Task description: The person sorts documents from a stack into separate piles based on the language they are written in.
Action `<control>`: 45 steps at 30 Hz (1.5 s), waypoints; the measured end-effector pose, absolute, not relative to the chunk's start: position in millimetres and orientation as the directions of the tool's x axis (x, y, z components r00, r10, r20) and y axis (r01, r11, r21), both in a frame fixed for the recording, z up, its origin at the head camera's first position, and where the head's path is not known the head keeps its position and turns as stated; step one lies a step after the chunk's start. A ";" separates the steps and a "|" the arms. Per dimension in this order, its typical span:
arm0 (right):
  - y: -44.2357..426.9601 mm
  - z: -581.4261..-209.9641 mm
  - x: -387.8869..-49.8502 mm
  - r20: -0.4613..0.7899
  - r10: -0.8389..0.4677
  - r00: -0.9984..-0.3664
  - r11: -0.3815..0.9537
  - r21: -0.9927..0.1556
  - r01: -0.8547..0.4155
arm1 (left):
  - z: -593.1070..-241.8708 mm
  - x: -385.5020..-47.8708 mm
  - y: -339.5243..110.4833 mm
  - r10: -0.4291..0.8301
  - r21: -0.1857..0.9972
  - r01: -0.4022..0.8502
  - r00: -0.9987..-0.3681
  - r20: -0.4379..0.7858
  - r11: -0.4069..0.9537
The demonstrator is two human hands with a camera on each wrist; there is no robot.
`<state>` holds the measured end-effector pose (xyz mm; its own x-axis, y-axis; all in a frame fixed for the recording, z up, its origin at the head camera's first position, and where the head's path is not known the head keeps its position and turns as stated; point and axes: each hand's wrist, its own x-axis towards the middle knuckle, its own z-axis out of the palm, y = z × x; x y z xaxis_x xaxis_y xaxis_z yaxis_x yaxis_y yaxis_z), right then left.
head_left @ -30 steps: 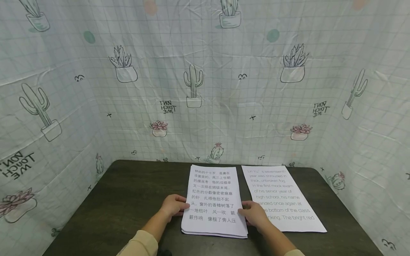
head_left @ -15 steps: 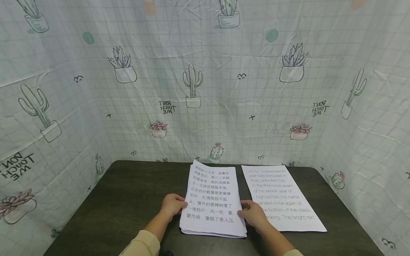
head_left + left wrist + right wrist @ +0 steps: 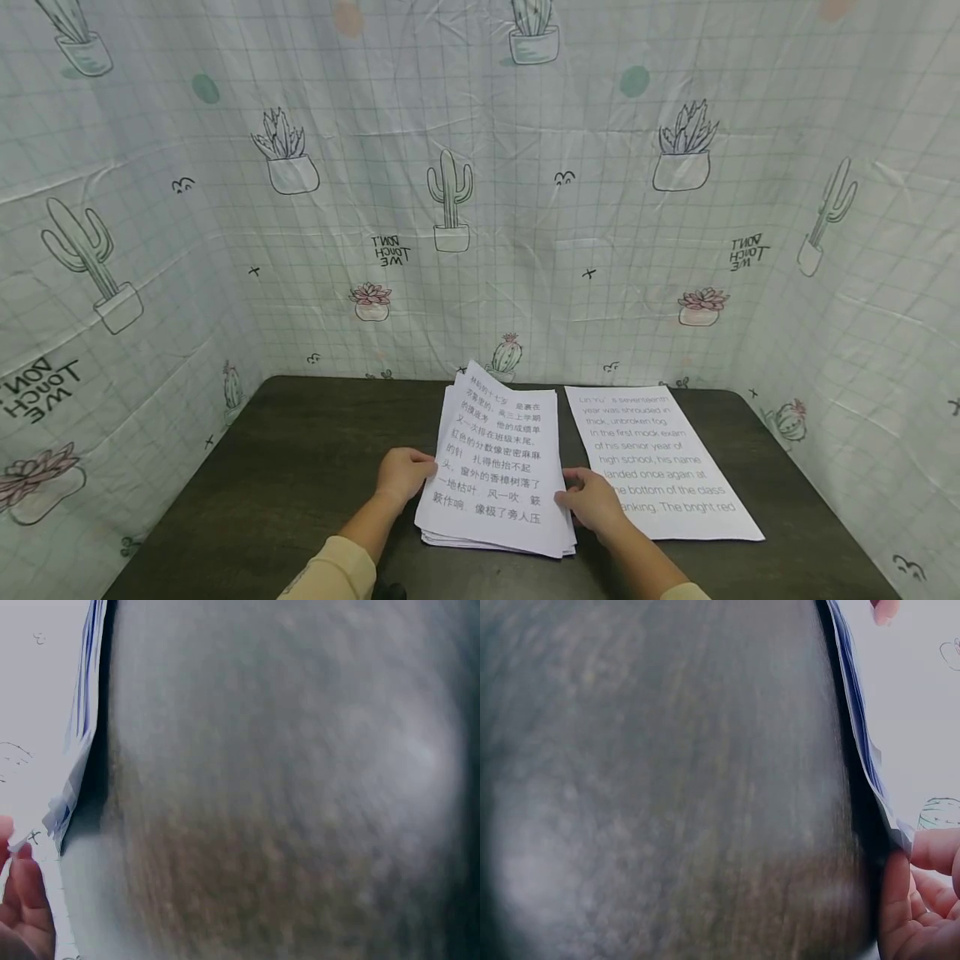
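A stack of white printed sheets (image 3: 495,533) lies on the dark table, its top sheet (image 3: 498,458) covered in Chinese text. That top sheet sits skewed over the ones beneath, with its far left corner lifted and bent. My left hand (image 3: 403,477) pinches the top sheet's left edge between thumb and finger; in the left wrist view its fingertips (image 3: 26,877) hold a thin bit of paper. On the other side, my right hand (image 3: 596,502) pinches the stack's right edge. In the right wrist view, its thumb and finger (image 3: 934,851) meet on the paper edges.
Right of the stack lies another white paper (image 3: 675,467) with English text, partly behind my right hand. The dark wooden table (image 3: 300,467) extends to the left. A cactus-print curtain (image 3: 480,208) hangs round the back and both sides.
The top sheet has turned and shifted against the sheets below, its far left corner rising and its near edge sliding left. My left hand has moved slightly forward; my right hand stays nearly still.
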<state>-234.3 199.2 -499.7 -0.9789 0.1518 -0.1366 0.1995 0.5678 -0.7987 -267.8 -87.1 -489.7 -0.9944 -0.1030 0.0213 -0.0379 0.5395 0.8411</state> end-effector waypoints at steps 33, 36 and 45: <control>163.3 -457.6 -257.1 -0.161 -0.005 -0.987 0.212 -0.965 0.157 | -475.1 -276.2 -150.2 0.189 0.979 -0.140 -0.976 -0.111 -0.149; 148.1 -454.9 -259.1 -0.158 -0.027 -0.987 0.216 -0.965 0.149 | -471.2 -274.9 -167.0 0.168 0.980 -0.140 -0.979 -0.116 -0.139; 98.7 -447.5 -265.7 -0.152 -0.123 -0.981 0.189 -0.974 0.127 | -463.3 -267.2 -216.5 0.065 0.985 -0.143 -0.988 -0.137 -0.094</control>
<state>-265.7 98.7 -447.5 -0.9807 -0.1234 -0.1515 0.1266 0.1891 -0.9738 -267.2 -216.5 -463.3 -0.9884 0.0646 -0.1372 -0.1428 -0.0937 0.9853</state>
